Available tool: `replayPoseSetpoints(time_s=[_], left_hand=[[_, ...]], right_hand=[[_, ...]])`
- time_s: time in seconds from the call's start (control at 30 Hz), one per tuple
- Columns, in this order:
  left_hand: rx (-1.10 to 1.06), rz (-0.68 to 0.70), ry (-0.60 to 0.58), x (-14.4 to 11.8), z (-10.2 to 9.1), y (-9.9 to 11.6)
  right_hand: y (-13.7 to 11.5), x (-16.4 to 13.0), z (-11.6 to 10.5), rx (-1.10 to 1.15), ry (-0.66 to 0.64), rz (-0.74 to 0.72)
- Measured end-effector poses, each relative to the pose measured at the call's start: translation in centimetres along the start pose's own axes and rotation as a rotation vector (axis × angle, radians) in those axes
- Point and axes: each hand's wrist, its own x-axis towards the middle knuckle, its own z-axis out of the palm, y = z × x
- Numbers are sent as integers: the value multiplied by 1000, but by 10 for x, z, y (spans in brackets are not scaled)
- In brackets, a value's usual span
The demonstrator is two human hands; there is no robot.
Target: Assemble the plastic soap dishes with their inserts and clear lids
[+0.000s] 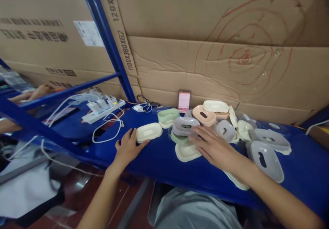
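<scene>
A person's left hand rests flat on a blue shelf surface, fingers spread and relaxed, holding nothing. Its fingertips touch the near edge of a cream soap dish, which lies just ahead and to the right of the hand, sitting alone.

The right hand is also open — palm down, fingers stretched forward. Its fingertips lie against the right side of a grey soap dish lid with an oval slot, which sits on top of a green piece. Just below the fingers, partly under the hand, lies a cream tray, flat on the shelf.

Beyond the grey lid stands a pale green dish, and to its right a peach dish with a cream one stacked behind it. Further right, more grey and cream dish parts are strewn loosely — the largest grey lid lies just beside the right forearm.

To the left, well apart from the left hand, a white power strip with cables sits on the shelf. Large cardboard boxes form the wall behind, crossed by a blue metal upright.
</scene>
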Motion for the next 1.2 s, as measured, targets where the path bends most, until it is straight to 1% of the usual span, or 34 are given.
replayPoseSetpoints(time_s=[0.03, 0.07, 0.1, 0.13, 0.17, 0.2, 0.27, 0.33, 0.37, 0.4, 0.47, 0.57, 0.63, 0.8, 0.97, 1.07, 1.2], left_hand=[[2, 28, 35, -5, 0, 6], [-22, 84, 87, -11, 0, 14], [-63, 175, 137, -19, -1, 22], [-112, 296, 171, -29, -1, 32], [-167, 440, 174, -40, -1, 43], [-214, 594, 125, -52, -1, 55], [-215, 840, 11, -76, 2, 79], [-188, 982, -72, -94, 7, 100], [-177, 1024, -104, -100, 10, 107], [-171, 1045, -127, -104, 14, 111], [-182, 1058, -144, -107, 18, 114], [-260, 1081, -111, -104, 18, 109], [-324, 1116, -103, -101, 16, 107], [-404, 1137, -164, -99, 14, 106], [-422, 1163, -199, -99, 15, 104], [-411, 1146, -202, -100, 14, 103], [-408, 1136, -246, -100, 13, 103]], right_hand=[[-11, -18, -6, -6, 6, 8], [-22, -36, -11, -13, 14, 24], [-30, -55, -13, -22, 22, 51], [-37, -73, -14, -31, 35, 90], [-42, -90, -12, -40, 48, 143], [-44, -105, -7, -46, 62, 202], [-45, -128, 5, -56, 103, 311], [-42, -141, 18, -68, 142, 379], [-40, -145, 24, -71, 157, 398], [-39, -147, 28, -73, 171, 410], [-38, -148, 32, -64, 188, 428], [-39, -148, 32, -73, 230, 452], [-39, -147, 31, -89, 234, 476], [-39, -145, 30, -95, 157, 529], [-41, -142, 29, -113, 88, 483], [-41, -144, 30, -86, 134, 505], [-40, -150, 32, -43, 213, 528]])
